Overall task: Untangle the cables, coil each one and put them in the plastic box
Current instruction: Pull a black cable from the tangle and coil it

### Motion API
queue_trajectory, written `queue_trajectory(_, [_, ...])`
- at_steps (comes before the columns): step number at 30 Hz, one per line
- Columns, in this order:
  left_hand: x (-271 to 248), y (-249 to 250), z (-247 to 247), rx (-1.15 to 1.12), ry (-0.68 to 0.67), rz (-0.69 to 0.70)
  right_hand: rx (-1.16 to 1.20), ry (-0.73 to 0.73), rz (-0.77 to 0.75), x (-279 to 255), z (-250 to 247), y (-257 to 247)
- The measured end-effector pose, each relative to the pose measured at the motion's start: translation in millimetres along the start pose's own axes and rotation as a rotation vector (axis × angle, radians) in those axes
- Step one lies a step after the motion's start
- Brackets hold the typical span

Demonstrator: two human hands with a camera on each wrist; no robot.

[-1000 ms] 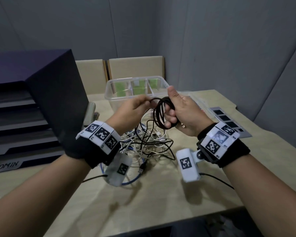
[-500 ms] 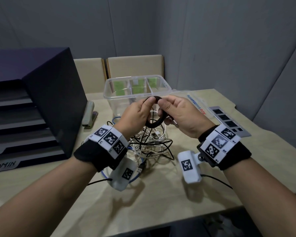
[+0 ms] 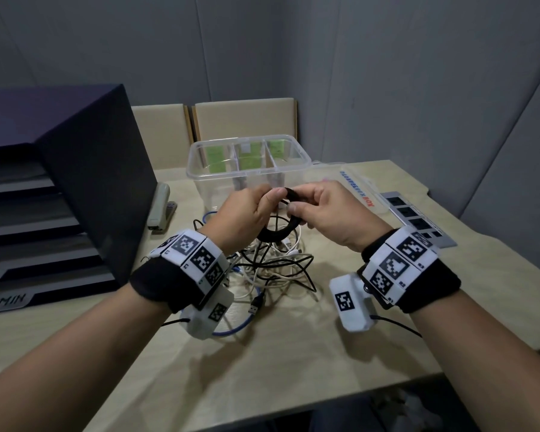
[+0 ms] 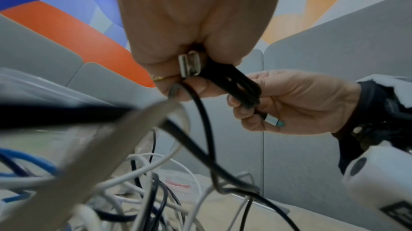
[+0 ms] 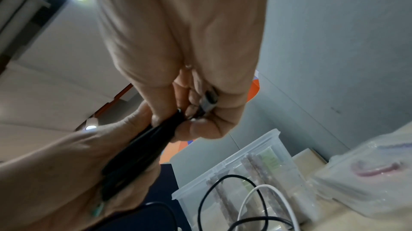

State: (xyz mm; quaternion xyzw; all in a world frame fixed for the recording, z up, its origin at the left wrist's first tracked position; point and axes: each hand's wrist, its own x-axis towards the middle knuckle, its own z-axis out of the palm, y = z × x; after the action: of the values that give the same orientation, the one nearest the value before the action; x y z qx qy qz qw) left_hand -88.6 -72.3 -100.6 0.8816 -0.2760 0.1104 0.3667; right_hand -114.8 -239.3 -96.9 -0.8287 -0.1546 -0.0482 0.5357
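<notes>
Both hands are now clamped on the black cable coil (image 3: 279, 227) — left hand (image 3: 247, 215) and right hand (image 3: 328, 213) each curled round a side of it, held up over the tangle of cables (image 3: 272, 269) just in front of the plastic box (image 3: 250, 169). A second ago the loops were wide and loose with only the right hand holding the bundle; now they're squeezed into a tight ring. So this cable looks basically coiled and ready to drop in the box — the rest of the pile isn't sorted yet.
</notes>
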Motion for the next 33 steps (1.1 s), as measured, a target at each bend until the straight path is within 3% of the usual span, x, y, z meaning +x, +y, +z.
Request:
queue_trajectory(6, [-1,7,-1,-0.117,-0.055,-0.063,0.004,0.029,-0.001,5,1,4])
queue_trajectory(8, [1,10,-5,-0.027,-0.029,-0.056,0.026,0.049,-0.001,5,0,1])
queue_trajectory(12, [5,11,-13,0.244,0.049,0.064,0.129,0.03,0.059,3,-4,0])
queue_trajectory(17, [8,8,-25,0.265,-0.065,0.204,0.21,-0.03,0.175,-5,-13,0])
queue_trajectory(21, [14,0,-30,0.491,0.131,0.382,0.159,-0.205,0.175,-12,-13,-7])
queue_trajectory(25, [15,-11,-27,0.683,0.159,0.405,0.26,-0.135,0.141,-13,-16,-12])
queue_trajectory(27, [11,-8,-19,0.552,0.071,0.317,0.299,-0.074,0.129,-11,-18,-13])
queue_trajectory(29, [8,-3,-11,0.301,-0.02,0.12,0.312,-0.05,0.122,-10,-19,-12])
queue_trajectory(31, [6,4,-8,-0.145,-0.02,-0.108,0.328,-0.043,0.125,-10,-20,-12])
queue_trajectory(33, [7,10,-6,-0.508,0.001,-0.238,0.346,-0.03,0.137,-10,-21,-11])
